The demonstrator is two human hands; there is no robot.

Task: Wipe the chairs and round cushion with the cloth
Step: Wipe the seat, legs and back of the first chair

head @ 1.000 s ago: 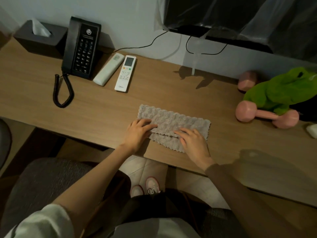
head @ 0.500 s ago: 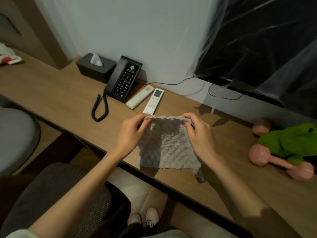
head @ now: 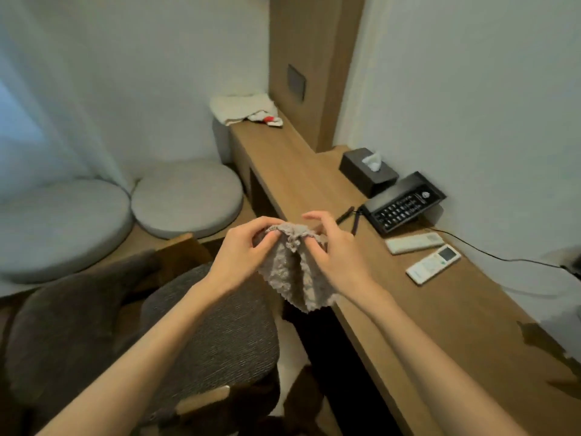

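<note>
Right now I have the cloth [head: 295,272] bunched in the air over the front edge of the surface [head: 424,309], its top hem pinched by both the left grip [head: 242,250] and the right grip [head: 333,253], its lower edge hanging free. Just below to the left stands the dark chair [head: 213,335], with open room above its seat. Farther off, the near round cushion [head: 185,202] touches a second cushion [head: 59,228] along their rims.
</note>
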